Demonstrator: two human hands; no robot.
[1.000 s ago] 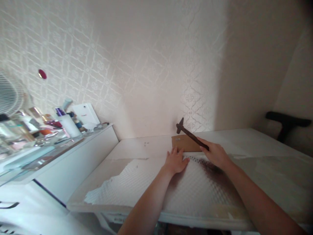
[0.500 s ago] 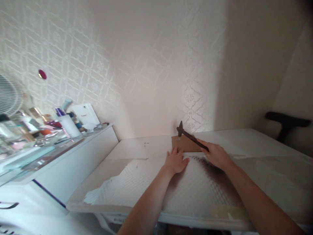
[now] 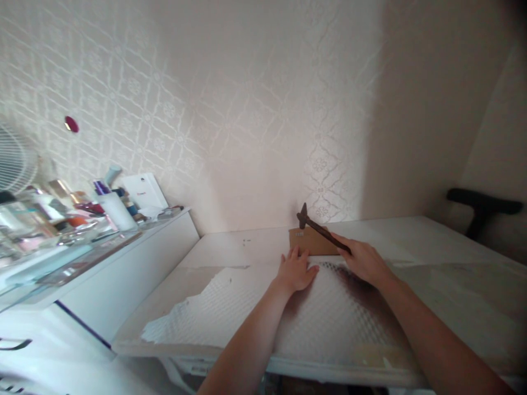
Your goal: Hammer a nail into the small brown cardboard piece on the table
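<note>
My right hand [image 3: 363, 260] is closed round the handle of a dark, worn hammer [image 3: 323, 232]. The hammer's head hangs over the left part of a brown board [image 3: 319, 248], close to a few small pale marks or bits on it; I cannot make out what they are. My left hand [image 3: 295, 269] lies with its fingers spread, fingertips on the board's near left edge. Beneath my hands a white textured sheet [image 3: 230, 307] with a torn left edge covers part of the white table [image 3: 222, 247].
A few tiny dark bits [image 3: 246, 241] lie on the table at the back. To the left stands a white cabinet [image 3: 160, 263] with bottles, a white box [image 3: 145, 191] and a fan [image 3: 15, 159]. A black armrest-like part [image 3: 483, 203] shows at the right. The patterned wall borders the table's back.
The hammer's head has shifted very slightly, by a few pixels. My left hand stays where it was on the board.
</note>
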